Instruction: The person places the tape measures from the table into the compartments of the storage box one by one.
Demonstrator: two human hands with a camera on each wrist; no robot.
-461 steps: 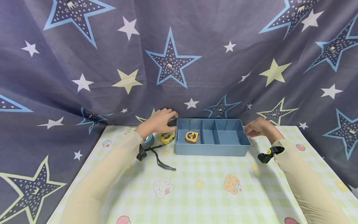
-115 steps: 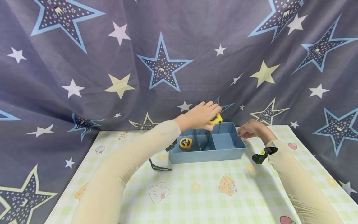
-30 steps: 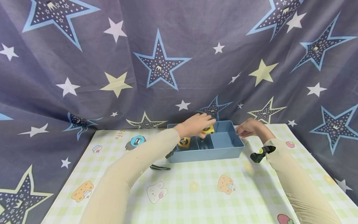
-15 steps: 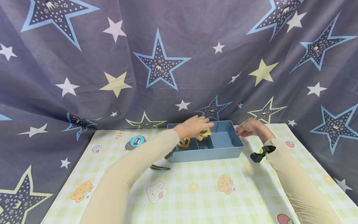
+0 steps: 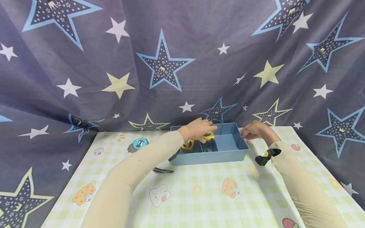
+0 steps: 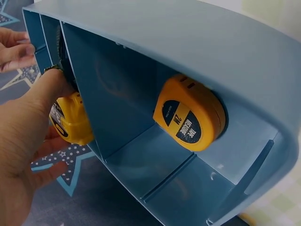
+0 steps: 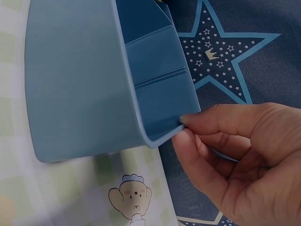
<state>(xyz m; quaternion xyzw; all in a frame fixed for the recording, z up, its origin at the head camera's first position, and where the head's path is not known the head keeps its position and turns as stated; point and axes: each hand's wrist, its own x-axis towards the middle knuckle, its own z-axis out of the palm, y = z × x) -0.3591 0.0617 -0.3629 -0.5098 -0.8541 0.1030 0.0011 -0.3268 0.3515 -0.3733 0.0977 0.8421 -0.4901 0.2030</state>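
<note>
A blue divided box stands at the back of the table. My left hand is over its narrow middle compartment, fingers loosely spread and thumb against a yellow tape measure. In the left wrist view this yellow tape measure sits at the compartment, with a black strap beside it; its lower part is hidden. An orange tape measure lies in the left compartment. My right hand pinches the box's right end rim between thumb and finger, seen closely in the right wrist view.
A grey tape measure with a blue face lies on the checked tablecloth left of the box. Nearer, a black strap lies under my left forearm. A star-patterned curtain hangs directly behind the box.
Earlier the yellow tape measure lay left of the box; my left hand carried it over and lowered it at the middle compartment. Its fingers have since loosened. My right hand stays at the rim.
</note>
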